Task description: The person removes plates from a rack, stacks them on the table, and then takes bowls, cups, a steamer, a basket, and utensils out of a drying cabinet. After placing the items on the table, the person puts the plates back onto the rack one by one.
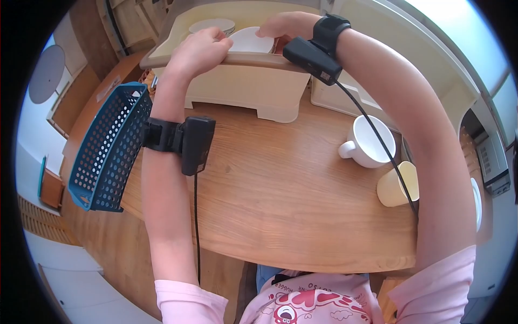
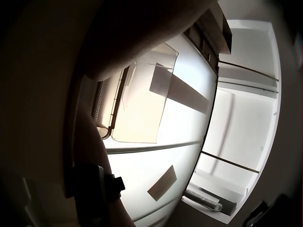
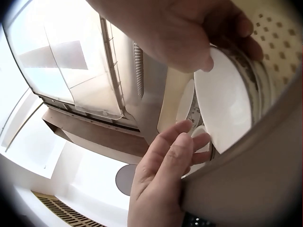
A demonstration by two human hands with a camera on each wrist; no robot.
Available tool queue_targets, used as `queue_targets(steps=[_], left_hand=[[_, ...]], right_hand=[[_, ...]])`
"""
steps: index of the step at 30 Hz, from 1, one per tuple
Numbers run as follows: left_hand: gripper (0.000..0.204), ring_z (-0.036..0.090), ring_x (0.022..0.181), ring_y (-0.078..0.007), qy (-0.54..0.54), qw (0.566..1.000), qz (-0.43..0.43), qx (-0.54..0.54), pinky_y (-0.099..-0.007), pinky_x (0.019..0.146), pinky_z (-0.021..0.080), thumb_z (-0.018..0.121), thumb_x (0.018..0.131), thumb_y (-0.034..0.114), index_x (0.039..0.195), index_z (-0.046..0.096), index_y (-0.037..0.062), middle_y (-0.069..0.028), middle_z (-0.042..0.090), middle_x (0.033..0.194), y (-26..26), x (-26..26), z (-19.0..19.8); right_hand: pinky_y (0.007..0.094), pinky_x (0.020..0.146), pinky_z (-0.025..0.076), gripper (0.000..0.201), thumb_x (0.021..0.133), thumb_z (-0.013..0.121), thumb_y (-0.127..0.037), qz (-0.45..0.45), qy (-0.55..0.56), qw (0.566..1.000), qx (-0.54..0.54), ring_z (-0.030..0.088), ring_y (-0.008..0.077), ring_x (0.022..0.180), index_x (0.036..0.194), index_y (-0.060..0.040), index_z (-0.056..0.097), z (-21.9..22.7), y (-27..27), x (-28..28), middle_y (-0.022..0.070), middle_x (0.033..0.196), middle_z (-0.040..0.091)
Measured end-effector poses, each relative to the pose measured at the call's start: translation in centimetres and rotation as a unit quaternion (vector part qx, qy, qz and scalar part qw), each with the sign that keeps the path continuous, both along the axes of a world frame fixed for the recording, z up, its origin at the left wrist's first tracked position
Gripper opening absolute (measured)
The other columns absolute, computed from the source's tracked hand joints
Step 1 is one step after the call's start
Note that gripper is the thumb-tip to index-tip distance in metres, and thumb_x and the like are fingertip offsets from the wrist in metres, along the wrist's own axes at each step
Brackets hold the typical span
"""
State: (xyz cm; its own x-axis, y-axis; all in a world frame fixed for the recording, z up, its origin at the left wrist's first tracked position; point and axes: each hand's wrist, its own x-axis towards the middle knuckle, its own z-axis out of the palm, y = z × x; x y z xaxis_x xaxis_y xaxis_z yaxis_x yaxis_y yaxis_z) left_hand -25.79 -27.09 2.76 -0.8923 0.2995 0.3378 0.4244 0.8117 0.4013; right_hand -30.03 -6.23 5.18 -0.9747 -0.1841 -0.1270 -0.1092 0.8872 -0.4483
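Note:
Inside the cream dish container [image 1: 243, 86], a white bowl [image 1: 251, 41] stands tilted. My right hand [image 1: 291, 26] grips its rim; in the right wrist view, the thumb of that hand [image 3: 175, 33] lies on the inner face of the bowl [image 3: 221, 94] and the fingers go behind it. Left of the bowl is my left hand [image 1: 198, 53], held over the container's front edge. Its fingers [image 3: 194, 139] are loosely bent beside the bowl, with no object seen in them; whether they touch a dish is unclear. Other white dishes [image 1: 213, 24] lie behind. The left wrist view shows mostly dark shapes.
A white mug [image 1: 372, 141] and a cream cup [image 1: 396, 184] stand at the right of the wooden table [image 1: 280, 200]. A blue perforated basket [image 1: 110, 148] is at its left edge. Black cables hang from both wrist cameras.

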Motion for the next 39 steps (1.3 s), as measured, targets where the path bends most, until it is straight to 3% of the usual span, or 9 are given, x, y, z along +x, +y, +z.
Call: queue_targets(steps=[13, 16, 18, 19, 20, 21, 31, 33, 39], left_hand=[[0.055, 0.056, 0.114, -0.0310, 0.021, 0.998, 0.013, 0.050, -0.0374, 0.099, 0.041, 0.047, 0.084, 0.025, 0.130, 0.048, -0.0029, -0.0231, 0.058, 0.121, 0.1, -0.3, -0.3], [0.056, 0.053, 0.118, -0.0332, 0.032, 0.998, 0.005, 0.060, -0.0375, 0.100, 0.039, 0.045, 0.082, 0.022, 0.131, 0.046, -0.0050, -0.0255, 0.055, 0.124, -0.1, -0.6, -0.4], [0.056, 0.053, 0.118, -0.0335, 0.029, 0.998, 0.001, 0.058, -0.0375, 0.101, 0.039, 0.045, 0.082, 0.020, 0.131, 0.046, -0.0054, -0.0257, 0.055, 0.125, -0.2, -0.7, -0.3], [0.055, 0.052, 0.118, -0.0337, 0.026, 0.998, -0.002, 0.057, -0.0375, 0.101, 0.039, 0.044, 0.081, 0.019, 0.131, 0.046, -0.0057, -0.0259, 0.055, 0.125, -0.2, -0.7, -0.3], [0.055, 0.052, 0.118, -0.0337, 0.026, 0.998, -0.003, 0.057, -0.0375, 0.101, 0.039, 0.044, 0.081, 0.019, 0.131, 0.046, -0.0057, -0.0259, 0.055, 0.125, -0.2, -0.7, -0.3], [0.054, 0.054, 0.116, -0.0332, 0.025, 0.998, 0.001, 0.055, -0.0370, 0.099, 0.040, 0.045, 0.082, 0.020, 0.130, 0.048, -0.0047, -0.0251, 0.056, 0.123, -0.2, -0.7, -0.4], [0.040, 0.062, 0.095, -0.0264, 0.031, 0.995, -0.058, 0.069, -0.0341, 0.086, 0.046, 0.046, 0.087, 0.026, 0.112, 0.062, -0.0006, -0.0185, 0.066, 0.104, -0.5, -0.9, -0.8], [0.040, 0.062, 0.095, -0.0266, -0.002, 0.998, -0.037, 0.051, -0.0341, 0.086, 0.046, 0.046, 0.087, 0.026, 0.112, 0.062, -0.0003, -0.0181, 0.066, 0.104, -0.2, -0.2, 0.1], [0.041, 0.062, 0.095, -0.0264, 0.004, 0.997, -0.041, 0.060, -0.0336, 0.085, 0.046, 0.047, 0.087, 0.030, 0.111, 0.062, 0.0003, -0.0171, 0.066, 0.103, -0.3, -0.8, -0.6]], right_hand=[[0.0253, 0.058, 0.048, 0.041, 0.095, 0.037, -0.033, -0.055, 0.031, 0.998, 0.008, 0.064, 0.0141, 0.066, 0.111, -0.0006, 0.057, 1.0, -1.0, 1.1, 0.0092, 0.084, 0.066], [0.0292, 0.073, 0.050, 0.031, 0.091, 0.044, -0.020, -0.147, 0.043, 0.985, -0.080, 0.065, 0.0167, 0.083, 0.108, -0.0013, 0.063, 1.6, -0.6, 0.2, 0.0090, 0.089, 0.068], [0.0335, 0.055, 0.053, 0.031, 0.085, 0.058, -0.021, 0.136, 0.137, 0.912, 0.362, 0.068, 0.0238, 0.064, 0.110, -0.0043, 0.062, 0.8, 2.1, -6.1, 0.0149, 0.080, 0.069], [0.0335, 0.055, 0.053, 0.031, 0.085, 0.058, -0.021, 0.135, 0.137, 0.912, 0.362, 0.068, 0.0238, 0.064, 0.110, -0.0043, 0.062, 1.3, 2.0, -4.4, 0.0149, 0.080, 0.069], [0.0323, 0.049, 0.051, 0.031, 0.089, 0.051, -0.025, 0.035, 0.174, 0.979, 0.103, 0.066, 0.0215, 0.057, 0.107, -0.0027, 0.062, 2.4, 1.4, -1.1, 0.0138, 0.075, 0.067], [0.0311, 0.043, 0.049, 0.035, 0.094, 0.044, -0.028, -0.069, 0.198, 0.964, -0.165, 0.064, 0.0192, 0.051, 0.105, -0.0010, 0.062, 3.4, 0.9, 1.5, 0.0126, 0.071, 0.066], [0.0274, 0.051, 0.048, 0.034, 0.097, 0.044, -0.029, 0.045, 0.205, 0.954, -0.215, 0.058, 0.0126, 0.057, 0.105, -0.0015, 0.062, 8.7, 3.0, 8.3, 0.0052, 0.076, 0.062], [0.0280, 0.058, 0.050, 0.037, 0.097, 0.046, -0.032, 0.290, 0.199, 0.924, -0.152, 0.059, 0.0132, 0.062, 0.107, 0.0003, 0.062, 9.0, 4.5, 10.4, 0.0049, 0.083, 0.065], [0.0241, 0.066, 0.050, 0.030, 0.096, 0.051, -0.025, 0.181, -0.014, 0.983, -0.038, 0.061, 0.0082, 0.073, 0.106, -0.0003, 0.063, 5.4, 4.6, 17.8, 0.0020, 0.087, 0.066]])
